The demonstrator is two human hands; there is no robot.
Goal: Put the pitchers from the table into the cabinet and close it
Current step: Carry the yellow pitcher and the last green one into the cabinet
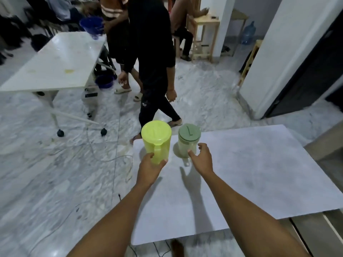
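Two lidded pitchers stand at the far left corner of the grey table. The yellow-green pitcher has its handle turned toward me, and my left hand curls round the handle and lower body, thumb on one side and fingers on the other. To its right stands the pale pitcher with a sage-green lid. My right hand is at its near side with fingers spread, thumb tip against the wall and no grip closed. No cabinet can be clearly told apart.
A person in black walks across the marble floor just beyond the table. A white wheeled table stands at the left, with blue tubs by it. A white pillar and dark doorway are at the right, and beige furniture at the right edge. Cables lie on the floor.
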